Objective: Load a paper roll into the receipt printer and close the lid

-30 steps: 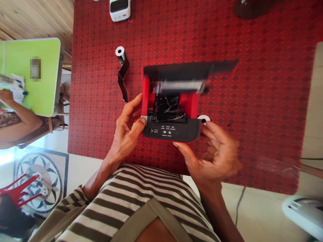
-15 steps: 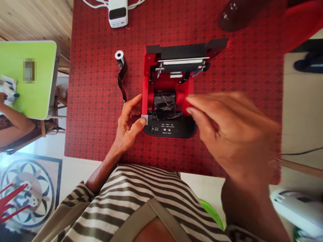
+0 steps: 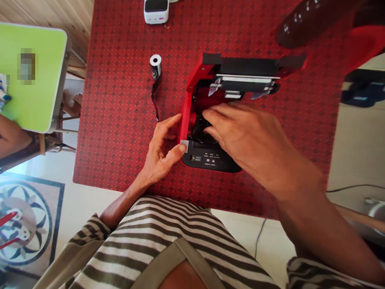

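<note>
A red and black printer (image 3: pixel 197 159) stands on the table with its lid (image 3: pixel 249 65) raised. My left hand (image 3: pixel 164 150) steadies its front left corner: the thumb presses a pale square tab (image 3: pixel 185 146) and the fingers lie along the left side. My right hand (image 3: pixel 255 140) reaches into the paper bay, thumb and fingers closing on crumpled, shiny black film (image 3: pixel 199 129). The hand hides most of the bay and the film's right part. Left of the printer, a small paper roll (image 3: pixel 155 66) stands upright with a black strip (image 3: pixel 154 96) trailing toward me.
A white power bank (image 3: pixel 156 14) lies at the far edge of the red patterned table (image 3: pixel 120 100). A dark bottle (image 3: pixel 297 24) is at the far right. To the left stands a green table (image 3: pixel 39 100), where another person's arm (image 3: pixel 13 134) shows.
My right hand has moved left from beside the printer into its bay, onto the black film. My left hand stays at the front left corner. The view has shifted.
</note>
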The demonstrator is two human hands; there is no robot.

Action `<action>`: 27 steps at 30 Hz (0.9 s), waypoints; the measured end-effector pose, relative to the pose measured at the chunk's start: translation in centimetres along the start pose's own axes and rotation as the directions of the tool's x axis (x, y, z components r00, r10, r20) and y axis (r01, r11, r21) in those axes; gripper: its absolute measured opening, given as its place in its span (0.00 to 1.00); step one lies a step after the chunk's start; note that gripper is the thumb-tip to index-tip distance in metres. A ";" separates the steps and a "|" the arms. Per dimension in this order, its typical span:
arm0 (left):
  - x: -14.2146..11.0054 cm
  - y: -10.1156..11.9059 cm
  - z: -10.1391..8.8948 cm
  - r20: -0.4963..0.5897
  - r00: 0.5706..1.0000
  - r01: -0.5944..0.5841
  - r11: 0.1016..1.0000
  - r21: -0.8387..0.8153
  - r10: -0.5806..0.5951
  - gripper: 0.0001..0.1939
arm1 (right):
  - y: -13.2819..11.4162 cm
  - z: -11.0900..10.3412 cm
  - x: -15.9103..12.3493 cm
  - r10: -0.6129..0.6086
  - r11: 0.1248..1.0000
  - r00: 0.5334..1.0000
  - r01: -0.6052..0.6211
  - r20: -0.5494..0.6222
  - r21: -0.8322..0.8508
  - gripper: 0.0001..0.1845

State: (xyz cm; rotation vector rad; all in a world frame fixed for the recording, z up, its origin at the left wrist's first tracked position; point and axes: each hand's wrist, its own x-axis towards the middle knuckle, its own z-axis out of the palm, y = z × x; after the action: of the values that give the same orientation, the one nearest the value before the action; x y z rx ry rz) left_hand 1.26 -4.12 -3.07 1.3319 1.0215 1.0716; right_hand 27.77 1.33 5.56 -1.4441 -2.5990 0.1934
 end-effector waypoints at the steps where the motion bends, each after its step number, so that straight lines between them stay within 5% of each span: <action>1: 0.0 -0.1 0.0 0.003 1.000 -0.014 1.000 0.007 0.014 0.40 | -0.3 -0.1 0.2 0.016 1.000 1.000 -0.016 0.027 0.002 0.11; 6: 0.1 -1.0 0.0 -0.011 0.998 -0.062 0.998 0.029 0.063 0.40 | -0.6 -0.1 1.7 -0.002 1.000 0.992 0.001 0.126 0.007 0.19; 10: 0.1 -1.2 0.1 -0.021 0.997 -0.071 0.997 0.036 0.072 0.39 | -1.1 0.9 3.5 0.124 0.992 0.980 -0.123 0.154 -0.015 0.23; 20: 0.1 -1.0 0.3 -0.031 0.997 -0.074 0.997 0.020 0.074 0.39 | 0.4 0.1 2.2 0.015 0.994 0.994 -0.027 0.111 0.102 0.12; 27: 0.2 -1.1 0.3 -0.038 0.996 -0.076 0.997 0.021 0.077 0.39 | -0.8 0.1 2.6 0.099 0.994 0.993 -0.101 0.063 0.037 0.11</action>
State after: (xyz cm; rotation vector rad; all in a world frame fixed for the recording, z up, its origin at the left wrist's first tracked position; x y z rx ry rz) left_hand 1.61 -3.98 -4.16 1.3802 1.0183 1.1510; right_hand 25.76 3.09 5.79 -1.5798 -2.5564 0.3048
